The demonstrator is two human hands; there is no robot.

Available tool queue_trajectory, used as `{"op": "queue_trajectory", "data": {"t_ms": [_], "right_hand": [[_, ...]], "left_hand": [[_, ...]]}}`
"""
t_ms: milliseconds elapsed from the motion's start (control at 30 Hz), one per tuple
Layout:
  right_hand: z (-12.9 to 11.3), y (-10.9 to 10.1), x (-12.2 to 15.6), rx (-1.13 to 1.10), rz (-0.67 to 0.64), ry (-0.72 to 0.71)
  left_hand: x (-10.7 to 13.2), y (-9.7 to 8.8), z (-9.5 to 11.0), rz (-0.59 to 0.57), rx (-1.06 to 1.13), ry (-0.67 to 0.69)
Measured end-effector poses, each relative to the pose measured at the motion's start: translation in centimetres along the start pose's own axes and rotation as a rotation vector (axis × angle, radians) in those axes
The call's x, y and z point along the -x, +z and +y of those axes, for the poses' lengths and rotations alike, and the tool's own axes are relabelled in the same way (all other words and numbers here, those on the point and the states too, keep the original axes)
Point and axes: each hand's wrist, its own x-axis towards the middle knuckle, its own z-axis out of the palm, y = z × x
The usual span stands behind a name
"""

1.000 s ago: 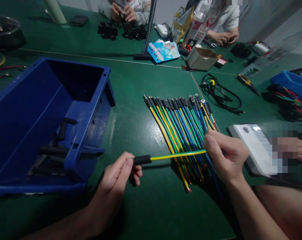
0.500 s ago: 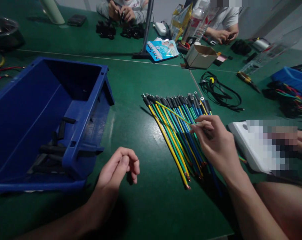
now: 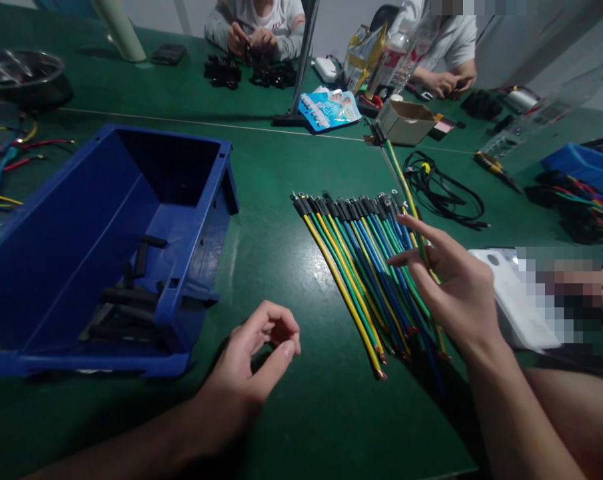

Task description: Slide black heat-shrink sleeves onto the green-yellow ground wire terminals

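Observation:
My right hand [image 3: 446,280] grips a yellow-green wire [image 3: 405,183] raised at a slant, its black-sleeved end up near the cardboard box. Index finger and thumb reach out to the left, and the wire passes behind them. Below lies a row of yellow, green and blue wires [image 3: 354,287], with black sleeves and metal ring terminals at the far ends and bare copper at the near ends. My left hand [image 3: 261,353] hovers over the table left of the row, fingers loosely curled, a gap between thumb and forefinger, and nothing visible in it.
A blue bin [image 3: 201,200] on the left contains short black tubes [image 3: 131,313]. Behind the wires are a black cable coil [image 3: 444,193], a cardboard box [image 3: 406,120] and a blue packet [image 3: 331,110]. At right, another person's hand is near a white device [image 3: 511,300]. Two people sit opposite.
The right hand has moved right and turned the wire from a leftward slant to a more upright one. My left hand has shifted right and its fingers have loosened. The view has shifted slightly.

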Motion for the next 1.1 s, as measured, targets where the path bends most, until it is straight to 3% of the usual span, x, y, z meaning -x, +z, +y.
{"op": "queue_trajectory", "data": {"t_ms": [133, 333, 600, 867, 1100], "right_hand": [[-1.8, -0.3, 0.5, 0.005, 0.032, -0.052], [-4.5, 1.5, 1.6, 0.093, -0.008, -0.295], [-4.8, 3.9, 2.9, 0.269, -0.143, -0.438], [-4.4, 5.6, 3.6, 0.414, -0.325, -0.401], [-3.8, 5.8, 3.8, 0.475, -0.399, -0.405]], "left_hand": [[-0.1, 0.0, 0.4, -0.031, -0.083, 0.018], [0.3, 0.0, 0.8, -0.044, -0.161, 0.0], [0.2, 0.0, 0.8, -0.043, -0.182, -0.015], [-0.1, -0.1, 0.4, -0.029, -0.17, 0.015], [-0.1, 0.0, -0.1, -0.002, -0.146, 0.061]]}}
